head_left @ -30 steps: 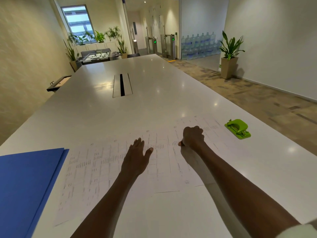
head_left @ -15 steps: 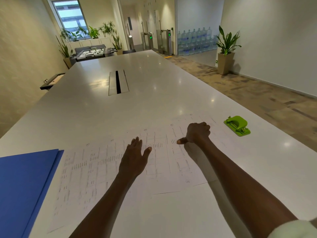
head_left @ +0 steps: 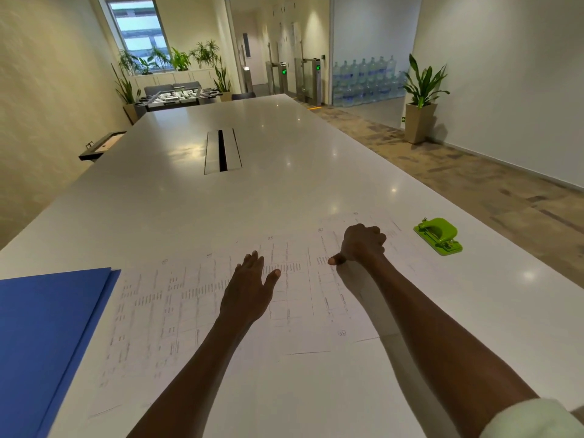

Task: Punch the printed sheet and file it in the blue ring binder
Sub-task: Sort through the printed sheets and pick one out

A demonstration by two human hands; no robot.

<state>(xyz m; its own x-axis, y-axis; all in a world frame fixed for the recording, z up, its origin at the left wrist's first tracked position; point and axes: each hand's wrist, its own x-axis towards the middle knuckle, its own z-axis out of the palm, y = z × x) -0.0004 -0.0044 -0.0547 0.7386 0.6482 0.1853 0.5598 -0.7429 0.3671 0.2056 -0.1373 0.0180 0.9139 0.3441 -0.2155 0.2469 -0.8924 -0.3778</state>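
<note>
- Since a moment ago the right hand (head_left: 363, 243) has slid a little toward the far right across the papers, nearer the punch, while the left hand (head_left: 249, 282) has kept its place.
- White table (head_left: 284, 172): long and glossy, running away from the camera, with a slotted cable hatch (head_left: 223, 150) set in its middle.
- Blue ring binder (head_left: 47, 327): lies flat and closed at the near left edge of the table, its right edge just beside the papers.
- Printed sheets (head_left: 177, 311): several overlapping pages of tables, spread flat between the binder and the punch; which one is to be filed cannot be told.
- Left hand: palm down on the sheets, fingers spread flat, gripping nothing.
- Right hand: curled into a loose fist resting on the far right pages, thumb stuck out to the left against the paper; whether it pinches a sheet cannot be told.
- Green hole punch (head_left: 438, 235): sits on the bare table to the right of the sheets, near the right hand but apart from it.
</note>
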